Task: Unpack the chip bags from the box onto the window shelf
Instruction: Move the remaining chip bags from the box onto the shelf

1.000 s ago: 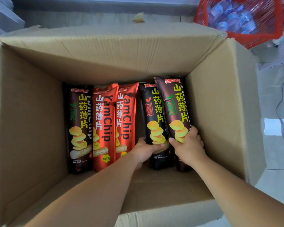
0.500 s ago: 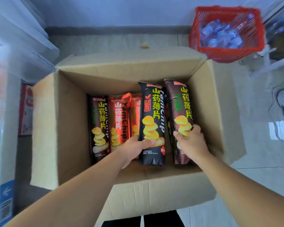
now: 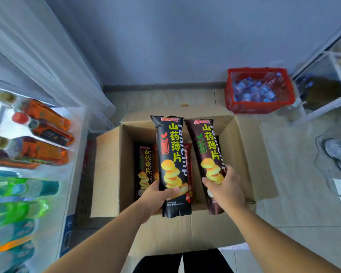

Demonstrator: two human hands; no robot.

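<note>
An open cardboard box (image 3: 108, 174) stands on the floor below me. My left hand (image 3: 158, 196) grips the lower part of a black chip bag (image 3: 170, 154), held upright above the box. My right hand (image 3: 223, 189) grips a brown chip bag (image 3: 208, 146) the same way, just to the right. Down inside the box, a brown bag (image 3: 145, 166) and red bags (image 3: 188, 166) still stand, mostly hidden behind the raised ones. The white window shelf (image 3: 71, 154) runs along the left.
Orange-labelled bottles (image 3: 45, 134) and green and blue bottles (image 3: 18, 194) lie on the shelf at left. A red basket (image 3: 260, 107) of water bottles sits on the floor at the back right, beside a white rack (image 3: 327, 103). A curtain (image 3: 47, 56) hangs at the upper left.
Both hands have lifted their chip bags up out of the box. My view has pulled back and up, so the shelf with bottles now shows at the left.
</note>
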